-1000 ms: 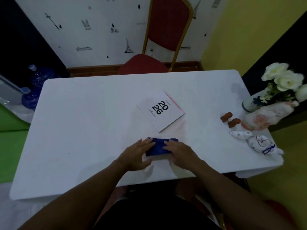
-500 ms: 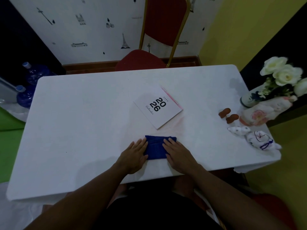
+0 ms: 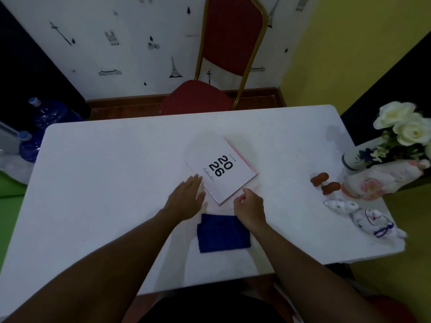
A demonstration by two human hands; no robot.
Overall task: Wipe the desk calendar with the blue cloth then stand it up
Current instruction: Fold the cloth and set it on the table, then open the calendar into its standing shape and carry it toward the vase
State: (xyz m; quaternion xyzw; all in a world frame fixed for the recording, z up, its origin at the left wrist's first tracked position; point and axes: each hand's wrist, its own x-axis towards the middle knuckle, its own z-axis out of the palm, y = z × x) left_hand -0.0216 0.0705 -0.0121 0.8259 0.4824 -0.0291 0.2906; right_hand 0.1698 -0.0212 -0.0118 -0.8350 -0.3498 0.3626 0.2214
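A white desk calendar (image 3: 224,170) printed "2026" lies flat and turned at an angle in the middle of the white table (image 3: 105,173). The folded blue cloth (image 3: 222,234) rests on the table just in front of it, with neither hand on it. My left hand (image 3: 186,197) is open and flat, fingers at the calendar's near-left edge. My right hand (image 3: 250,206) hovers by the calendar's near corner with fingers loosely curled and nothing in them.
Along the table's right side stand a vase of white flowers (image 3: 401,136), a ceramic figurine (image 3: 382,180), two small brown pieces (image 3: 325,183) and white cloth animals (image 3: 363,217). A red chair (image 3: 210,94) stands behind the table. Blue water bottles (image 3: 39,127) sit on the floor at left.
Both hands have left the blue cloth and moved forward to the calendar's near edges. The cloth stays folded on the table.
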